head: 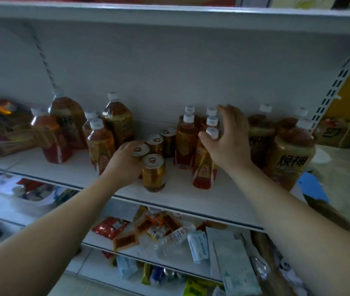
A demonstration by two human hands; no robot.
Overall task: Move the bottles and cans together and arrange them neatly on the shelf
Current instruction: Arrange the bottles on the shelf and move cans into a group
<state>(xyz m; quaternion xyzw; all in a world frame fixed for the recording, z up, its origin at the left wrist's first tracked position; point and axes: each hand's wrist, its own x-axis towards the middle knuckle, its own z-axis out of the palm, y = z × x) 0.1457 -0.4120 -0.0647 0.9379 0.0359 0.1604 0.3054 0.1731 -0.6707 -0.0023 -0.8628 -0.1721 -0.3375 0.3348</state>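
Gripping a can [141, 149] with curled fingers, the left hand [124, 163] likely gathers it in; the right hand [227, 144] spreads wide fingers over a bottle [205, 170], probably steadying it.

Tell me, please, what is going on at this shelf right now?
A person is tidying drinks on a shelf. Their left hand grips a gold can beside three other cans in the middle. Their right hand is spread open over the caps of the small bottles next to them, thumb by the front bottle. Bigger bottles stand at both sides, not yet in neat rows.
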